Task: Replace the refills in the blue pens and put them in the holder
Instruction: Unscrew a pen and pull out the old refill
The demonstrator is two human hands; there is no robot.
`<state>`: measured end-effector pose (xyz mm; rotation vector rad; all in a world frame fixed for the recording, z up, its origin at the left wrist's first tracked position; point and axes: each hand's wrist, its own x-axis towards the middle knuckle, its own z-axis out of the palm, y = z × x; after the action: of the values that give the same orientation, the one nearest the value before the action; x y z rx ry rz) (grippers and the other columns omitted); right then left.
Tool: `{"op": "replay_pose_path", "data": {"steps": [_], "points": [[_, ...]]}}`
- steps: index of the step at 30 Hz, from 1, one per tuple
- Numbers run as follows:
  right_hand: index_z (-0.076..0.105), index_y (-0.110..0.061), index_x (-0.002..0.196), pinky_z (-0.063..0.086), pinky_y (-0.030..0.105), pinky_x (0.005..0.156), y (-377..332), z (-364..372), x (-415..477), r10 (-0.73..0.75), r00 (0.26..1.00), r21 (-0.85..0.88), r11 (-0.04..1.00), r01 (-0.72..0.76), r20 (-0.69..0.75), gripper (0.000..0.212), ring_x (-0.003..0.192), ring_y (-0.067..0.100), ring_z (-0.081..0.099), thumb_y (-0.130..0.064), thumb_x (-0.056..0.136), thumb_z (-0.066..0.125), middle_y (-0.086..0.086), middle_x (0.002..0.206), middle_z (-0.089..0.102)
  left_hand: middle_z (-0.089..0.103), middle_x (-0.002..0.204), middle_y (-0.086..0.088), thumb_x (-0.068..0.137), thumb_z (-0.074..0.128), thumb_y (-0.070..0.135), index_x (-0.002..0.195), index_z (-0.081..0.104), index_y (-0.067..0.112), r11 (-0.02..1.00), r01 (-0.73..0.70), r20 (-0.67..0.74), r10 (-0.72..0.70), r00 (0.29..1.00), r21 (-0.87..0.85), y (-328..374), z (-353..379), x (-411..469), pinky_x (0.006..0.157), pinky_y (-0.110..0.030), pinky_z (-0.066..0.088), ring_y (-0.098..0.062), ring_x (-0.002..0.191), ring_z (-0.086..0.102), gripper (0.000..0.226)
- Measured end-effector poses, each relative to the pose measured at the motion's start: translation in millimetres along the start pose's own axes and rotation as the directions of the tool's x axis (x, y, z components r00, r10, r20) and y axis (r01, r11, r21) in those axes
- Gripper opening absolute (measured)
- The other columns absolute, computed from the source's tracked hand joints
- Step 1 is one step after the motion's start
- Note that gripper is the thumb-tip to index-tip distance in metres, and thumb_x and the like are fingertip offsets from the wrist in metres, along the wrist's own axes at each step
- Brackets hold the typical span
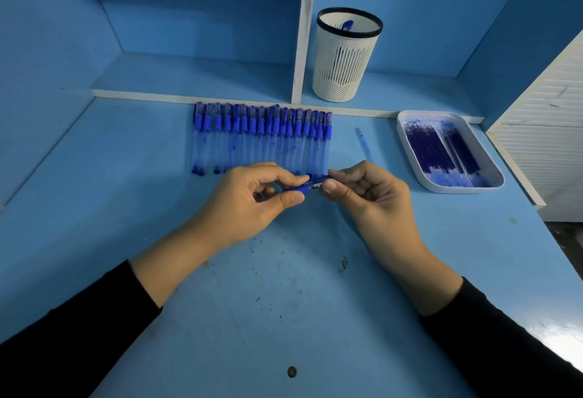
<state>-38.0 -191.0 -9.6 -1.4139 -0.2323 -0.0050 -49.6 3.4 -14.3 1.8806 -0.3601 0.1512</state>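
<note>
Both hands hold one blue pen (310, 185) level above the blue desk. My left hand (252, 199) pinches its left part between thumb and fingers. My right hand (369, 195) pinches its right end, the capped part. Behind them a row of several blue pens (262, 135) lies side by side against the shelf edge. A white mesh pen holder (345, 60) with a black rim stands on the shelf, with one blue pen (347, 25) showing inside. A white tray (407, 120) at the right holds several blue refills (441, 151).
One loose refill (364, 143) lies on the desk between the pen row and the tray. A white upright shelf divider (304, 35) stands left of the holder. A white slatted panel (545, 132) borders the desk's right side. Dark specks mark the desk near me.
</note>
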Motion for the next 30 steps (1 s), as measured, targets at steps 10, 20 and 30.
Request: {"op": "replay_pose_path", "data": {"steps": [10, 20, 30], "points": [[0.055, 0.001, 0.074, 0.053, 0.020, 0.077, 3, 0, -2, -0.071, 0.997, -0.038, 0.997, 0.070, -0.014, 0.015, 0.078, 0.010, 0.069, 0.009, 0.081, 0.065, -0.002, 0.077, 0.072, 0.068, 0.091, -0.007, 0.084, 0.067, 0.016, 0.103, 0.070, 0.030, 0.999, -0.037, 0.004, 0.037, 0.999, -0.012, -2, 4, 0, 0.076, -0.052, 0.050, -0.029, 0.082, 0.064, 0.023], [0.058, -0.009, 0.078, 0.051, 0.016, 0.076, 1, 1, -4, -0.136, 0.991, -0.068, 0.988, 0.136, 0.005, 0.021, 0.076, 0.005, 0.067, 0.012, 0.082, 0.063, -0.009, 0.078, 0.072, 0.062, 0.089, -0.004, 0.087, 0.061, 0.011, 0.105, 0.068, 0.029, 0.999, -0.026, 0.027, 0.026, 0.999, -0.023, 5, 8, -2, 0.078, -0.047, 0.052, -0.021, 0.084, 0.064, 0.026], [0.053, -0.005, 0.079, 0.053, 0.024, 0.081, 1, -5, -1, -0.201, 0.979, -0.025, 0.979, 0.201, -0.010, 0.019, 0.081, 0.010, 0.066, 0.012, 0.085, 0.060, -0.005, 0.086, 0.072, 0.040, 0.076, 0.007, 0.093, 0.052, 0.013, 0.126, 0.062, 0.033, 0.994, -0.068, 0.086, 0.060, 0.994, 0.090, 5, 4, -7, 0.065, -0.019, 0.039, -0.014, 0.067, 0.042, 0.040]]}}
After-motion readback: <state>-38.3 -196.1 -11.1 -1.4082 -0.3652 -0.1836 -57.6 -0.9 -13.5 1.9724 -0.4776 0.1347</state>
